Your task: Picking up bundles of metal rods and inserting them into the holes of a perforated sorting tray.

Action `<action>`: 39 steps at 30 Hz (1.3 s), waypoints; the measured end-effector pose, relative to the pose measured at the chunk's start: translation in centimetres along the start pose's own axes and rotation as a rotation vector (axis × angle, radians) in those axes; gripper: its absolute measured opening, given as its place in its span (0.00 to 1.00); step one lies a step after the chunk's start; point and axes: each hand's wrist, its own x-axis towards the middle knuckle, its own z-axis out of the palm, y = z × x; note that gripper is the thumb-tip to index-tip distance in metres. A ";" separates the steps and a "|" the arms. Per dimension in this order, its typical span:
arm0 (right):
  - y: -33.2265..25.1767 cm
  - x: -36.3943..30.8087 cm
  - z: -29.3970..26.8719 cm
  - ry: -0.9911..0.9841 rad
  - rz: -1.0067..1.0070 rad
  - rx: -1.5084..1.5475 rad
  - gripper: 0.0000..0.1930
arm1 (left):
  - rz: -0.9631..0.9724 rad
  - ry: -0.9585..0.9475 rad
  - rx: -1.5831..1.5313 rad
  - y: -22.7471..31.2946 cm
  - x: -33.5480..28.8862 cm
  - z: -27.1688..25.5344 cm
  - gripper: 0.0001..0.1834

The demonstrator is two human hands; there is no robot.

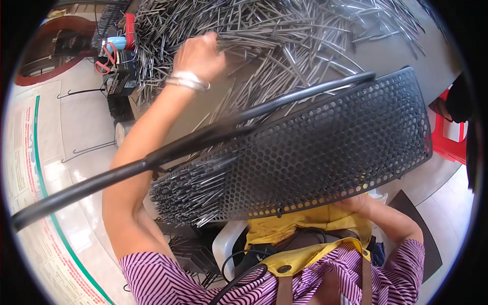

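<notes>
Purple striped sleeves (152, 277) — yellow apron (310, 218)

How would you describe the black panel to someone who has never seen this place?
Find the table heaped with thin rods. Between it and the yellow apron slants the panel. Unlike the black bar near it, it is broad and full of round holes.

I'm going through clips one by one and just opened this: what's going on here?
The person's left hand is at a heap of thin grey rods; whether its fingers hold any is unclear. The right hand, partly hidden, is at the lower edge of a black perforated panel. A bundle of rods stands packed at the panel's left end; most remaining holes show no rods.
</notes>
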 end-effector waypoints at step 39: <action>0.5 -0.6 0.0 -0.573 0.252 0.246 0.24 | 0.382 0.242 0.003 1.2 2.7 4.4 0.21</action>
